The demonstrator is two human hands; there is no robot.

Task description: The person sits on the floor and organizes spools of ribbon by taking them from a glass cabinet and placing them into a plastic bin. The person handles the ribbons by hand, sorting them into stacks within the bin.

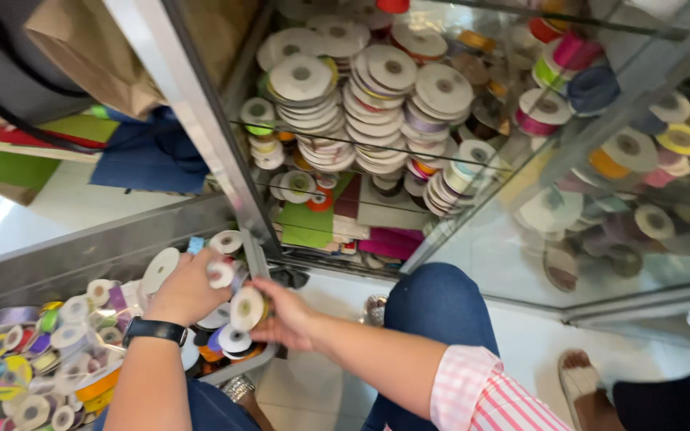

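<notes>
My left hand (188, 289), with a black watch on the wrist, grips a small white ribbon spool (220, 274) over a low shelf full of spools. Beside it my right hand (289, 314) holds another white-faced ribbon spool (247, 309) on edge. Both hands hover above a heap of loose ribbon spools (49, 359) in many colours. My blue-jeaned knee (438, 303) is bent just right of the hands, and my right sleeve is pink and white check.
A glass display cabinet (201, 120) ahead holds tall stacks of ribbon rolls (373, 104) on glass shelves, with folded coloured sheets (313, 219) below. Brown paper bags (89, 48) hang upper left. Another person's sandalled foot (580, 379) stands on the white floor at right.
</notes>
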